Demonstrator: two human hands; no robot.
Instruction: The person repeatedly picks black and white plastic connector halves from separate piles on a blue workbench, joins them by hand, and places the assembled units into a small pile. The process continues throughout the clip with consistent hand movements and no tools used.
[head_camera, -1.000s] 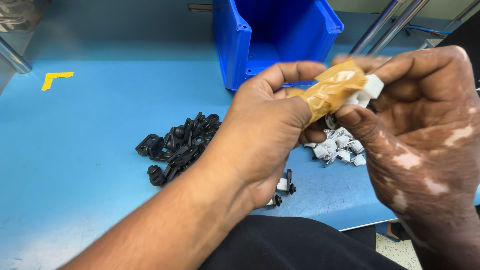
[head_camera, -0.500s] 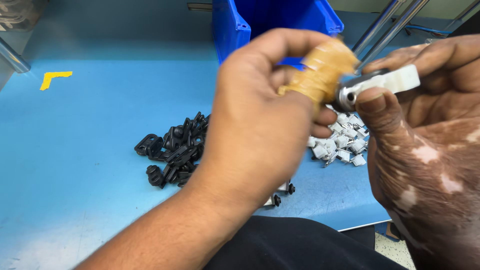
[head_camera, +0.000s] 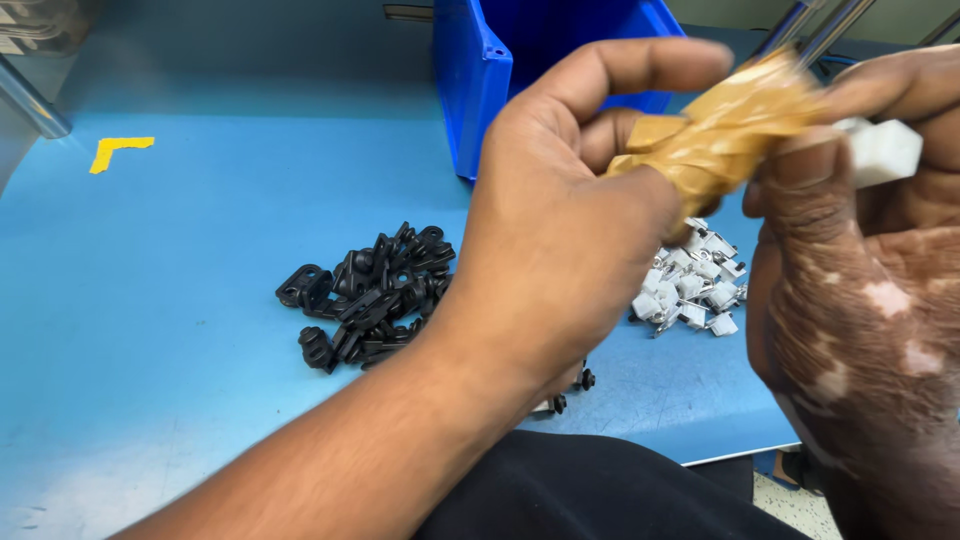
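Pinching the white clip (head_camera: 880, 150) in my right hand (head_camera: 860, 300), raised above the worktop (head_camera: 150, 280), I have its long axis running sideways toward my left hand (head_camera: 570, 230), whose taped thumb (head_camera: 720, 125) and curled fingers meet it, right hand nearer.

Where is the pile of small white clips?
The white clips lie right of centre on the blue table, below the raised hands, right of the black clips.

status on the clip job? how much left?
Done: a few parts lie at the table edge, seemingly assembled. In hand: left hand and right hand hold a white clip together, thumb taped. Left: a black pile and white pile remain.
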